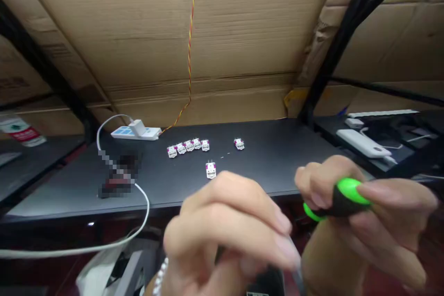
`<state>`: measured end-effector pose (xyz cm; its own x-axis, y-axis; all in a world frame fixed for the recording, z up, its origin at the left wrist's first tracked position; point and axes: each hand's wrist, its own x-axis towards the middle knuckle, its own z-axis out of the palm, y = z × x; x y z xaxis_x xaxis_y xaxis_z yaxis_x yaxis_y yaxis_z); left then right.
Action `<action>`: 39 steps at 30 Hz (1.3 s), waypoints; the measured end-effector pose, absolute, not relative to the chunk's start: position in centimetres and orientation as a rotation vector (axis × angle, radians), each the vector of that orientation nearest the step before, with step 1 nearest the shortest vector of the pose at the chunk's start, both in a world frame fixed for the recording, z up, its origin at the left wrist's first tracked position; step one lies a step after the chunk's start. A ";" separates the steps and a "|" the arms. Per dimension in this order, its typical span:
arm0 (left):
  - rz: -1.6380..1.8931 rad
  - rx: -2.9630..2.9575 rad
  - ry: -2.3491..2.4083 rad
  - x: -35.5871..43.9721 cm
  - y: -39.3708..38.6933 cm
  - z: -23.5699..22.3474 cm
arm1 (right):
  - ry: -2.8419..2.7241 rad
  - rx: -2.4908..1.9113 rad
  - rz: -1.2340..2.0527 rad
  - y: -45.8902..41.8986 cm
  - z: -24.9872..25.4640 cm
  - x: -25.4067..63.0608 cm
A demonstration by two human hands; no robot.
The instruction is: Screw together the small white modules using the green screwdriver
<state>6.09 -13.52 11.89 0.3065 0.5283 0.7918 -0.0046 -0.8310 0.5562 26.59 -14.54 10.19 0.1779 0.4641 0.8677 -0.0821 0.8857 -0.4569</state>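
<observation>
My right hand (pixel 378 212) is closed round the stubby green-and-black handle of a screwdriver (pixel 350 196), held in the air at the right, in front of the black table's edge. Its shaft does not show. Left of it, my left hand (pixel 229 236) is curled with the fingertips pinched together; a blurred greyish piece shows at the tips, too unclear to name. Beyond this hand lies a small white-and-purple part with two pins (pixel 211 169). A similar part (pixel 239 144) sits farther back, and several more stand in a row (pixel 188 145) to the left.
On the black table (pixel 267 162) a white power strip (pixel 149 134) carries a plugged-in charger (pixel 137 127). Its white cable (pixel 147 208) loops over the front edge. Cardboard (pixel 243 32) backs the table, with a twisted wire (pixel 189 55) hanging down. A white power bank (pixel 363 143) lies right.
</observation>
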 end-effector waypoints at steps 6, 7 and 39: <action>0.991 2.406 1.020 7.6 -1.1 12.0 | -1.399 -0.335 0.397 -13.9 10.1 27.4; 0.802 2.485 1.136 7.9 0.9 11.5 | -1.361 -0.351 0.391 -13.9 10.1 27.4; 0.078 2.938 1.058 9.1 6.2 3.5 | -1.390 -0.381 0.338 -13.7 10.4 26.6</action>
